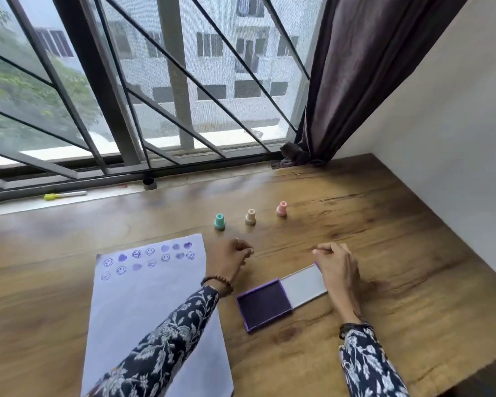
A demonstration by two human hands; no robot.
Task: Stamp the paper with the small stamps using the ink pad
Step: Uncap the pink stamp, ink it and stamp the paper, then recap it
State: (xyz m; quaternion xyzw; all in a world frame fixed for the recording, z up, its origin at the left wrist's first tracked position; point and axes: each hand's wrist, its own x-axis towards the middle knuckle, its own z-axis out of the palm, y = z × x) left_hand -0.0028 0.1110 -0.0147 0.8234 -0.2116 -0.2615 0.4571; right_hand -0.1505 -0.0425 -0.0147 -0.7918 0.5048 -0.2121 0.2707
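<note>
Your paper already carries three rows of purple marks near its far edge, smiley faces mixed with solid hearts, and the rest of the sheet toward you is blank. So the stamping looks well under way, perhaps finished for this round (you could still fill the lower part if more marks are wanted).

All three small stamps stand upright on the counter just beyond your hands: the teal stamp ahead of your left hand, the cream stamp between the two hands and farther out, the pink stamp ahead of your right hand and a little inward. None of them is held.

The ink pad lies open between your forearms, its purple pad face up, with its lid swung out flat beneath your right hand.

Your left hand rests just off the paper's right edge, fingers curled loosely into a soft fist, gripping nothing that I can see. Your right hand sits over the far end of the lid, fingers also curled inward with the knuckles up; it looks empty, though the fingertips are blurred. Both forearms reach forward from the near edge, wrists low to the counter.

If more stamping is intended, the next step is picking a stamp from the row ahead; if not, closing the lid under your right hand.
</note>
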